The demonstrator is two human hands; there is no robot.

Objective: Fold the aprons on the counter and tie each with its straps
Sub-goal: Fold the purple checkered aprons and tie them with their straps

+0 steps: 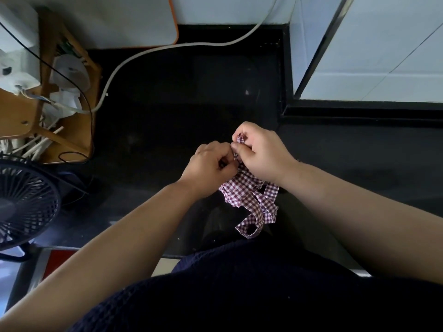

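A small bundle of red-and-white checked apron (239, 190) lies on the black counter (182, 111), mostly under my hands. My left hand (211, 164) pinches the cloth at the bundle's top with curled fingers. My right hand (261, 154) grips a strap end, a bit of which sticks out above the fingers. The two hands touch each other over the bundle. A loose loop of strap (254, 224) trails toward my body. How the bundle is folded is hidden by the hands.
A wooden rack (72, 130) with white items stands at the left. A white hose (153, 51) curves across the back of the counter. A dark fan (24, 207) sits at the lower left. White tiled wall (374, 56) rises at the right.
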